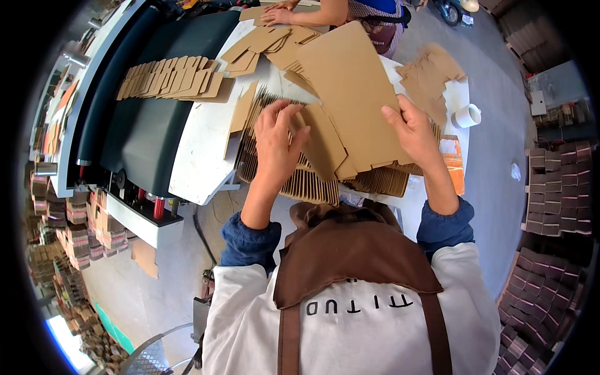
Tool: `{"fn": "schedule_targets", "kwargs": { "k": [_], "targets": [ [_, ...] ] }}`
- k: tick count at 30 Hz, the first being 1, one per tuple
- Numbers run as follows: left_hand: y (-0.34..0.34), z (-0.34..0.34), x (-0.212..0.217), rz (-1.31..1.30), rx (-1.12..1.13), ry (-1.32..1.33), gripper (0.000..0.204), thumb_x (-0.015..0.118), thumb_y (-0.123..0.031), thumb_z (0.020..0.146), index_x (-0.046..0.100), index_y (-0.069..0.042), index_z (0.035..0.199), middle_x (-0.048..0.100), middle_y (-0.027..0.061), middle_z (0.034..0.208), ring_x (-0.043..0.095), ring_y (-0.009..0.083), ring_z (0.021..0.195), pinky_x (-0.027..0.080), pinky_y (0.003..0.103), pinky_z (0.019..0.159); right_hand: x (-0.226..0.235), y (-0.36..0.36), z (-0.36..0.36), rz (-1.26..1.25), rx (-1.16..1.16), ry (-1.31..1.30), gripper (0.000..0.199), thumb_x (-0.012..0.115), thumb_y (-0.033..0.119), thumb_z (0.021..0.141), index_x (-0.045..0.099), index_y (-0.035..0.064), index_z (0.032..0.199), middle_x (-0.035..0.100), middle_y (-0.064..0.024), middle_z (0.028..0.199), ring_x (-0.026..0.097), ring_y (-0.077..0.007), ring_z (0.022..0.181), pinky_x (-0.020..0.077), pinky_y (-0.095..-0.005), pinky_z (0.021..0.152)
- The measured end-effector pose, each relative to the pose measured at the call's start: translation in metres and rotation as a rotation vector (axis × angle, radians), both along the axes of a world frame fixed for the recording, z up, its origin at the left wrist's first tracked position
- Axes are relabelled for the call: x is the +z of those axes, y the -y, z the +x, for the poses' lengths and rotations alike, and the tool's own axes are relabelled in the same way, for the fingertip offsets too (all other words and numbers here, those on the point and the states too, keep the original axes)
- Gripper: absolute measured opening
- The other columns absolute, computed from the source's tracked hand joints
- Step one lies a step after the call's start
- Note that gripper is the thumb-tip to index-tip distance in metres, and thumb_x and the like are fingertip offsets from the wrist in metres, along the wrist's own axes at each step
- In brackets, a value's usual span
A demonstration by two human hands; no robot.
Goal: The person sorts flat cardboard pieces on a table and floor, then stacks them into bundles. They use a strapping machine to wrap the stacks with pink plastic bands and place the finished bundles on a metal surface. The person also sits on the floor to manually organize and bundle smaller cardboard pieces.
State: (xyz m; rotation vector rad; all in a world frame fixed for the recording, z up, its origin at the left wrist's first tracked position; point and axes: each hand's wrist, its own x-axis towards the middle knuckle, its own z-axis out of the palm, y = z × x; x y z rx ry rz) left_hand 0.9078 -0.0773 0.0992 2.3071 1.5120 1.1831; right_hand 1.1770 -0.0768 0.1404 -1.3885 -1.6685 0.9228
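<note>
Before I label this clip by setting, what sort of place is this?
Probably a cardboard packaging workshop: a conveyor belt with cardboard blanks on it, stacked brown bundles at the right, and a large cardboard sheet in the right hand.

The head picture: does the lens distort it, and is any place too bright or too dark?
In the head view, corners fall to black; the dark belt bows toward the rim; a bright patch at lower left looks washed out; the large cardboard sheet is clearly lit.
</note>
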Motion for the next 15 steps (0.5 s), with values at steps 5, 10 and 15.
{"fn": "schedule_targets", "kwargs": {
  "k": [5, 10, 15],
  "targets": [
    [0.02, 0.001, -0.015, -0.282, -0.088, 0.155, 0.031, 0.069, -0.01, 0.08, 0.057, -0.003, 0.107, 0.058, 0.0127, 0.101, 0.055, 0.0285, 0.097, 0.045, 0.036, 0.083, -0.002, 0.011, -0.002, -0.005, 0.045, 0.121, 0.029, 0.057, 0.027, 0.094, 0.05, -0.0011, 0.094, 0.048, -0.0112, 0.066, 0.042, -0.0161, 0.061, 0.0418, -0.0308, 0.06],
    [0.049, -0.005, -0.03, -0.583, -0.137, 0.377, 0.027, 0.068, -0.01, 0.083, 0.054, -0.002, 0.104, 0.056, 0.0051, 0.094, 0.054, 0.0164, 0.088, 0.045, 0.028, 0.077, -0.016, 0.027, -0.003, -0.125, 0.098, 0.127, 0.031, 0.055, 0.029, 0.095, 0.048, -0.0014, 0.092, 0.049, -0.0144, 0.067, 0.045, -0.0209, 0.061, 0.0421, -0.0342, 0.06],
    [0.067, -0.011, -0.042, -0.813, -0.261, 0.808, 0.021, 0.065, -0.008, 0.087, 0.051, -0.003, 0.103, 0.056, 0.0027, 0.091, 0.052, 0.011, 0.08, 0.045, 0.025, 0.074, -0.029, 0.029, -0.006, -0.169, 0.072, 0.2, 0.037, 0.051, 0.034, 0.097, 0.044, -0.0012, 0.09, 0.047, -0.0161, 0.066, 0.044, -0.026, 0.061, 0.0414, -0.0373, 0.06]
  ]
}}
